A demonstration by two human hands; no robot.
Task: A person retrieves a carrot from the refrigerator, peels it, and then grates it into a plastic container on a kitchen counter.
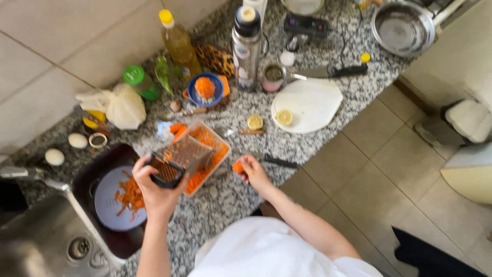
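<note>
Seen from the head camera, looking down, the person's left hand point(156, 187) was wrapped around the dark handle of a metal box grater point(179, 156), fingers curled tight on it. The grater leaned tilted over a clear plastic tub point(219, 145) that held orange carrot shreds and stood on the speckled granite counter point(307, 149), just beside the sink.

The right hand point(252, 172) was held a little to the right of the tub, its fingertips pinched on a small carrot stub point(238, 167), apart from the grater face.

In the dark sink basin point(84, 177) lay a grey-blue plate point(110, 202) strewn with carrot peelings. Just past the right hand, a black-handled knife point(274, 161) rested on the counter. Farther back sat a white cutting board point(312, 100) with a lemon half point(284, 117) at its edge, and another lemon half point(254, 122) on the stone near it. Along the wall stood a bottle of oil point(178, 43) with a yellow cap, a steel flask point(246, 46), and a blue bowl point(193, 94) with an orange lump in it. Two eggs point(78, 140) lay near the sink corner.
</note>
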